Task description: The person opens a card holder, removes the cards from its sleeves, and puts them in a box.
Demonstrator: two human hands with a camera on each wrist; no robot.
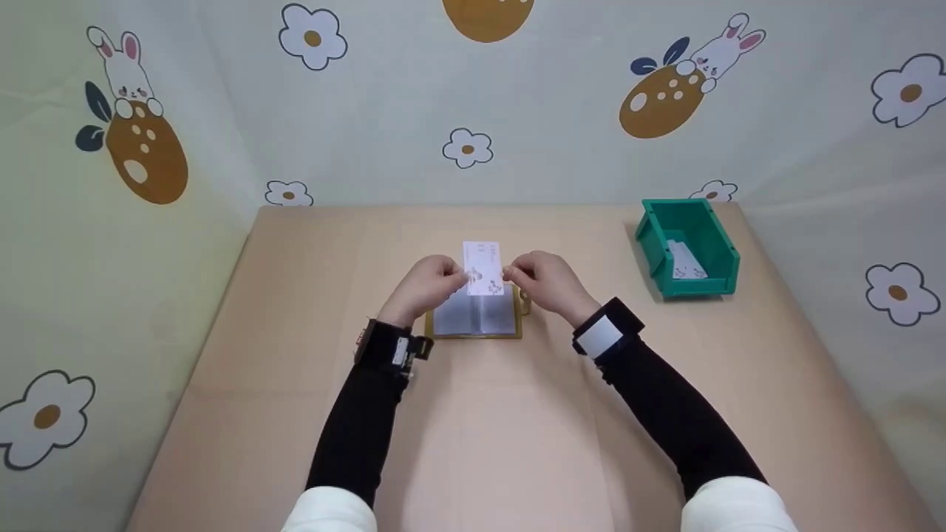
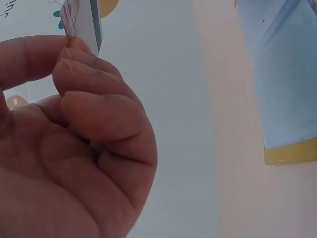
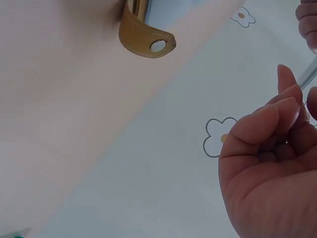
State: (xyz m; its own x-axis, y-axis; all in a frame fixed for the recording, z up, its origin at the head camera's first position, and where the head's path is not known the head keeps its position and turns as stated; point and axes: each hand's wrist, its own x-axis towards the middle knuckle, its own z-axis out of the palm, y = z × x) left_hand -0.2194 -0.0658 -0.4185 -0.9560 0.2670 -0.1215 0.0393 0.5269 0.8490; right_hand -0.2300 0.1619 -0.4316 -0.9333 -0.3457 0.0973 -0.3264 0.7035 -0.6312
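Observation:
A white card [image 1: 483,267] with small printed figures is held upright between the two hands, above an open card holder. My left hand [image 1: 426,284] pinches its left edge between thumb and forefinger, the other fingers curled in. At the opposite edge, my right hand [image 1: 553,282] pinches the card with its fingertips. The card holder [image 1: 473,325] lies open on the table below, with clear plastic sleeves and a mustard-yellow cover. Its strap [image 3: 136,37], with a round metal snap, sticks out on the right. In the left wrist view the card [image 2: 89,22] shows nearly edge-on.
A green plastic bin [image 1: 698,287] stands at the back right of the table [image 1: 295,384], with several white cards [image 1: 686,260] inside. Cloth printed with rabbits and flowers hangs around the table's back and sides.

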